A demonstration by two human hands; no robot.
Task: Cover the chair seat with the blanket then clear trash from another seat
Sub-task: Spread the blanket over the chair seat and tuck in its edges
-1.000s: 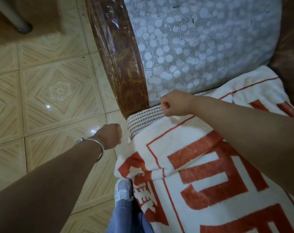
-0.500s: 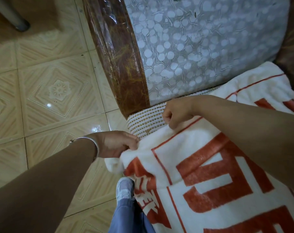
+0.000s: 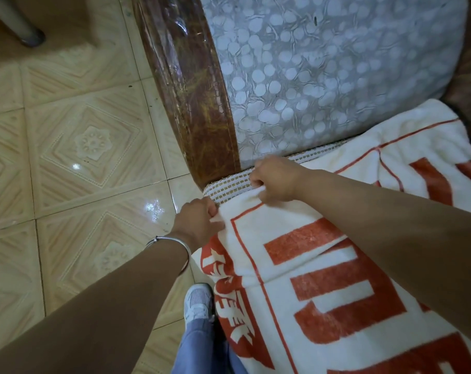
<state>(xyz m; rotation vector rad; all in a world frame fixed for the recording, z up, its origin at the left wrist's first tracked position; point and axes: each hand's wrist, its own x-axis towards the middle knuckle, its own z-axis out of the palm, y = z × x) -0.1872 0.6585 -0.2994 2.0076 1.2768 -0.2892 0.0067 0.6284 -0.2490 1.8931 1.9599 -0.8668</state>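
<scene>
Both hands, the left hand (image 3: pixel 199 220) and the right hand (image 3: pixel 276 179), pinch the blanket (image 3: pixel 323 265) edge; pulling too hard could drag it off the chair seat (image 3: pixel 229 186).

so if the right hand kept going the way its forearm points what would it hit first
Probably the woven seat mat just past its knuckles, then the brown chair arm. The right hand is pinching the blanket; depth is unclear.

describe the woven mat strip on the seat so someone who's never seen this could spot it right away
Start at the brown chair arm beside the tiled floor. At its near end lies the woven mat, a narrow cream-and-tan gridded strip between the grey dotted cushion and the blanket. Unlike the fluffy blanket, it is flat and checked.
</scene>
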